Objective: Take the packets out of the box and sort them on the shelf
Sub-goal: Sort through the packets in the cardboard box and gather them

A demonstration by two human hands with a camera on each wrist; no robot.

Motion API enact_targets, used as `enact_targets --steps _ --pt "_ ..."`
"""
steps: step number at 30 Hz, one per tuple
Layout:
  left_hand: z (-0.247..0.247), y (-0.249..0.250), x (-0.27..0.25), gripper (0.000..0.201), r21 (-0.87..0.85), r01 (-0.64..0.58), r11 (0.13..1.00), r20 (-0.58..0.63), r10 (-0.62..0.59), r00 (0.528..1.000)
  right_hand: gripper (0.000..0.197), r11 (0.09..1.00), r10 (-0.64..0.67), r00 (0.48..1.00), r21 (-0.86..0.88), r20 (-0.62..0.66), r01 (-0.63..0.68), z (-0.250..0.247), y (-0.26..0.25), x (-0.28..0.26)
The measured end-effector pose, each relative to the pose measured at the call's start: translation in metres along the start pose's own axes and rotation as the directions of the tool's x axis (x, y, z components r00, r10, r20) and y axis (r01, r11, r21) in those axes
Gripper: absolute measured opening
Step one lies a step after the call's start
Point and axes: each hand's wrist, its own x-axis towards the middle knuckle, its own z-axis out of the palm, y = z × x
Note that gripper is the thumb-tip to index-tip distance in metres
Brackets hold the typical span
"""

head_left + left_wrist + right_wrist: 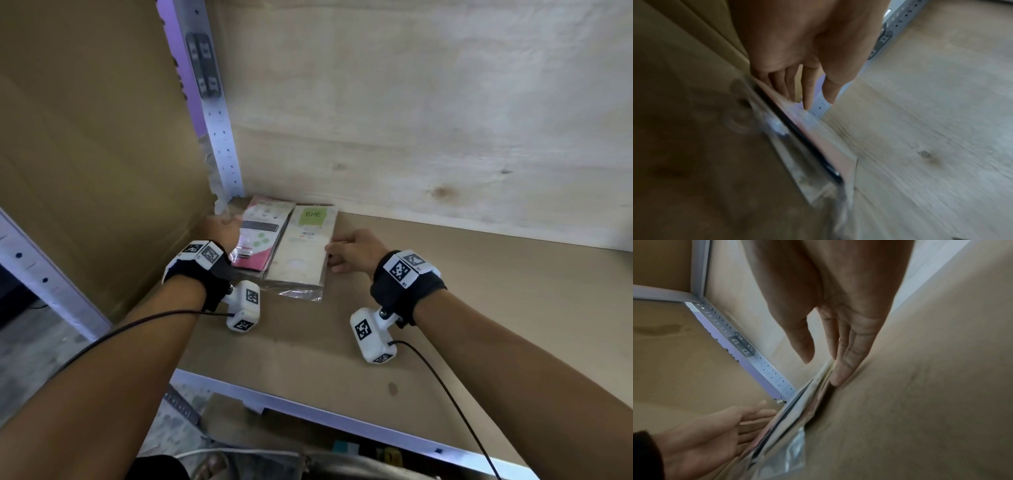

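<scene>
- 2 stacks of packets lie flat on the shelf (445,308) board, tucked into the back left corner beside the perforated upright (222,137): the pink packet (262,233) stack on the left, the beige packet (303,246) stack with the green label on the right.
- The 2 stacks sit side by side with long edges touching; I judge this keeps the 2 kinds apart while saving board space.
- My left hand (222,228) is at the outer edge of the pink stack, fingers (789,87) straight and loose, resting along the edge, gripping nothing. It acts as a stop on the side toward the cardboard wall (102,154).
- My right hand (352,251) is at the right edge of the beige stack. The right wrist view shows the fingers (851,353) extended flat along that edge, thumb free, nothing pinched.
- Reading: both hands bracket the pair from opposite sides to square the edges.
- The clear plastic sleeve ends stick out toward me past the printed cards; they look slippery, so the upper packets could slide if nudged hard.
- The box is not identifiable with certainty in these views; cardboard shows below the shelf's front rail (342,421).
- Step in hand, as judged: aligning, before fetching more.
</scene>
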Motion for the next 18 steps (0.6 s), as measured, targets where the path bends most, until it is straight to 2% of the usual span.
enact_targets --steps 3,6,11,14,18 --pt "-0.010 0.005 -0.020 0.047 -0.009 -0.041 0.999 0.021 0.041 0.999 0.041 0.998 -0.017 1.000 -0.060 0.025 0.018 0.000 -0.004 -0.015" --pt "-0.021 0.009 -0.045 0.045 -0.011 -0.096 0.995 0.033 0.097 0.995 0.053 0.998 -0.011 1.000 -0.058 0.028 0.012 0.000 -0.010 -0.042" --pt "-0.041 0.014 -0.099 0.034 0.002 -0.240 0.971 0.082 0.239 0.968 0.029 0.985 -0.051 0.995 -0.161 0.086 0.065 -0.010 -0.020 -0.109" --pt "-0.049 0.021 -0.136 0.030 -0.023 -0.321 0.947 0.066 0.322 0.944 0.029 0.978 -0.059 0.991 -0.194 0.120 0.082 -0.014 -0.022 -0.154" --pt "-0.057 0.031 -0.196 0.025 -0.063 -0.443 0.894 0.065 0.447 0.892 0.028 0.961 -0.086 0.991 -0.253 0.099 0.108 -0.023 -0.011 -0.222"
